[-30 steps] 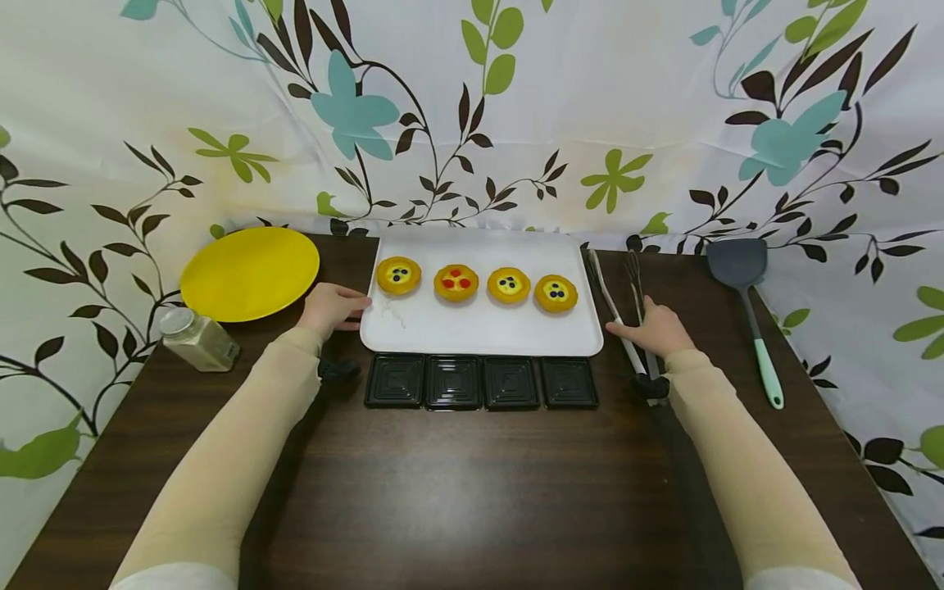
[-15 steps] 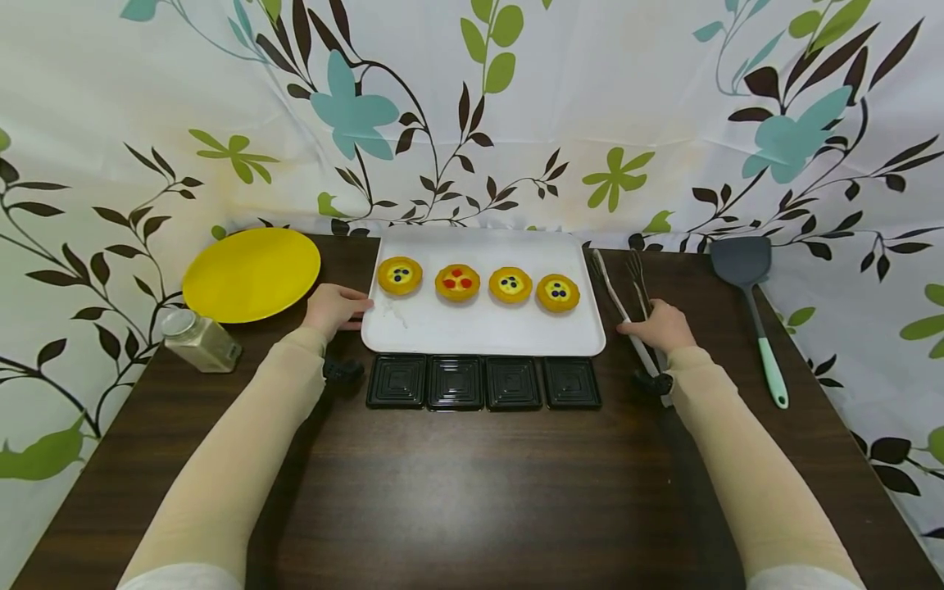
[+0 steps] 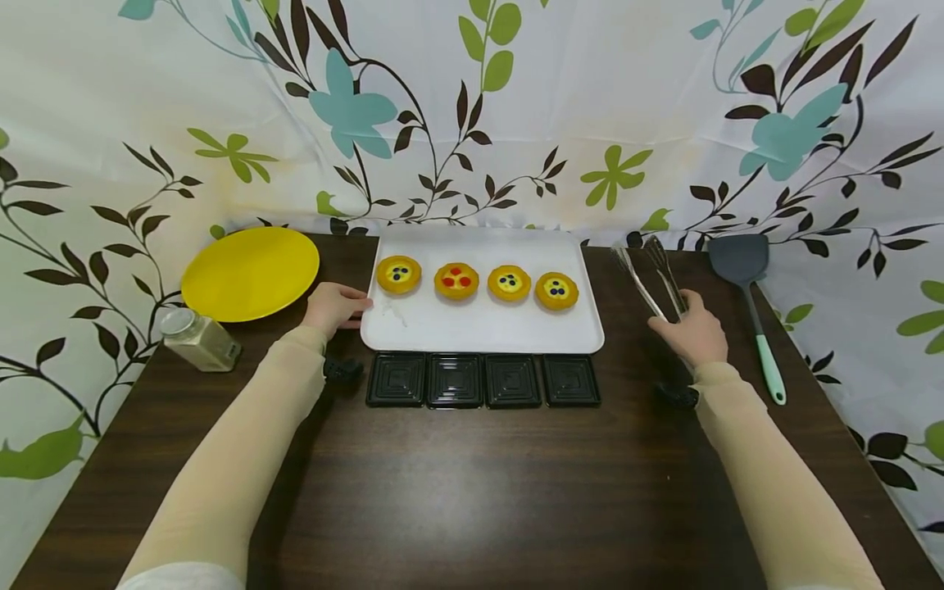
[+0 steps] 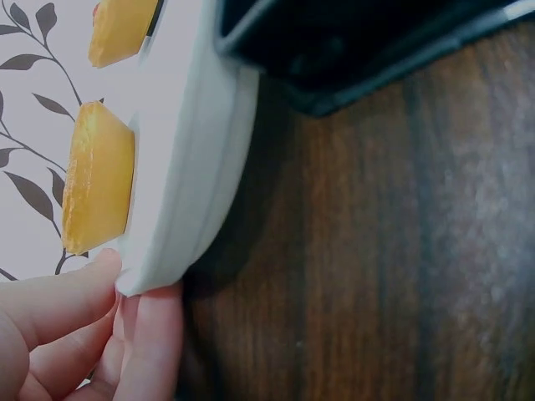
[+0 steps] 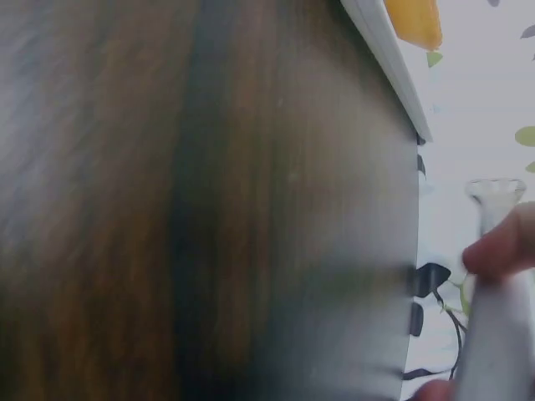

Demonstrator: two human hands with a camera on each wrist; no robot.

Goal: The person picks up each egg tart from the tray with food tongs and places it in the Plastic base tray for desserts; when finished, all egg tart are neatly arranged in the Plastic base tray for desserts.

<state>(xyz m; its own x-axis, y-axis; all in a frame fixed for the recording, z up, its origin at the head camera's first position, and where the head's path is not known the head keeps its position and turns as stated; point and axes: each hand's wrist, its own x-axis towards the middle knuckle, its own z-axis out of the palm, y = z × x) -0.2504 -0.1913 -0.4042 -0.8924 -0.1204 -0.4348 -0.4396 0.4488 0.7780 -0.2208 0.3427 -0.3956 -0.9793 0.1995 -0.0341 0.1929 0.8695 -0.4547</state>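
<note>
At the left end of the white tray (image 3: 479,329), my left hand (image 3: 333,309) pinches its edge. In the left wrist view the thumb lies at the tray's rim (image 4: 196,159) and the fingers reach below it. Several yellow tarts stand in a row on the tray, three topped with dark berries, like the leftmost tart (image 3: 399,274), and one with red pieces, the red-topped tart (image 3: 456,281). My right hand (image 3: 697,331) grips metal tongs (image 3: 643,288), whose two arms spread apart and point toward the back wall. The right wrist view shows the tongs (image 5: 495,347) blurred between thumb and fingers.
Several small black square dishes (image 3: 454,381) line the tray's front edge. A yellow plate (image 3: 251,274) and a glass shaker jar (image 3: 201,340) stand on the left. To the right lies a grey spatula (image 3: 740,262) with a mint handle. A patterned curtain (image 3: 472,123) hangs behind.
My right hand has lifted the tongs and moved to the right, away from the tray. The left hand and the tray have stayed in place.
</note>
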